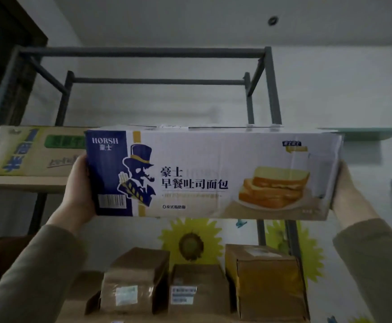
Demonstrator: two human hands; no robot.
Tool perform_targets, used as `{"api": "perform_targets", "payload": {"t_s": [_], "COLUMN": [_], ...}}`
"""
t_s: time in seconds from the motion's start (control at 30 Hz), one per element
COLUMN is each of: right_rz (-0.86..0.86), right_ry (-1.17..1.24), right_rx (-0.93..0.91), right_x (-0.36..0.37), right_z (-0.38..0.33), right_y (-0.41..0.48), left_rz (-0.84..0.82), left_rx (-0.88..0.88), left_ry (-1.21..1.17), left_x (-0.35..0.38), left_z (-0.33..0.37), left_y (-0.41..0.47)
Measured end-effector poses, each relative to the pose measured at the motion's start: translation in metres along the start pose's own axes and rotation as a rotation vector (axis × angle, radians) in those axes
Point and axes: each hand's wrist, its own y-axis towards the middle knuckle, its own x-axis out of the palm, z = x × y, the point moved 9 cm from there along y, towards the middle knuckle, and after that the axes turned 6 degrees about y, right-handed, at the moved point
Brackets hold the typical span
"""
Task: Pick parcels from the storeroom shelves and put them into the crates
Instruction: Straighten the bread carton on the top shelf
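Box point(213, 173): long white-and-blue bread box, being held up level in mid-air, in front of the rack, long printed side facing the camera; not sitting on any shelf.
L hand point(79, 190): pressing flat against the box's L end, carrying it; fingers point(81, 166) are lying straight up along the end, not curling round it as far as shows.
R hand point(346, 190): doing the same at the box's R end; fingers point(343, 171) are lying straight along it & pressing in, tips partly hidden by the box.
Sleeves: L sleeve point(38, 271) & R sleeve point(376, 264), both olive-grey, are reaching up from the bottom corners.
Rack point(143, 52): grey metal frame, standing behind the box vs. a white wall; its top bars are showing above the box.
Carton point(34, 150): pale yellow-green, sitting on the upper shelf point(22, 183), behind & L of the box; the box is overlapping its R part.
Lower shelf: three brown parcels are sitting in a row under the box: L parcel point(132, 280), mid parcel point(197, 290) w/ a white label, R parcel point(269, 283), the tallest. Gaps between them are small; touching or not, can't tell.
Wall: a sunflower sticker point(191, 241) is showing just below the box; a teal ledge point(372, 132) is sticking out at R.
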Motion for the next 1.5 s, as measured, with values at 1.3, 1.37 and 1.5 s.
{"api": "perform_targets", "payload": {"t_s": [1.3,1.37,1.5], "right_rz": [0.164,0.178,0.225], "right_ry": [-1.133,-1.131,-1.141], "right_rx": [-0.557,-0.555,-0.504], "right_x": [-0.005,-0.004,0.0], "right_z": [0.042,0.044,0.05], "right_y": [0.151,0.15,0.146], "left_rz": [0.13,0.164,0.172], "left_rx": [0.291,0.281,0.316], "left_ry": [1.417,1.436,1.43], "left_x": [0.089,0.089,0.092], "left_z": [-0.104,-0.104,-0.105], "left_y": [0.169,0.165,0.154]}}
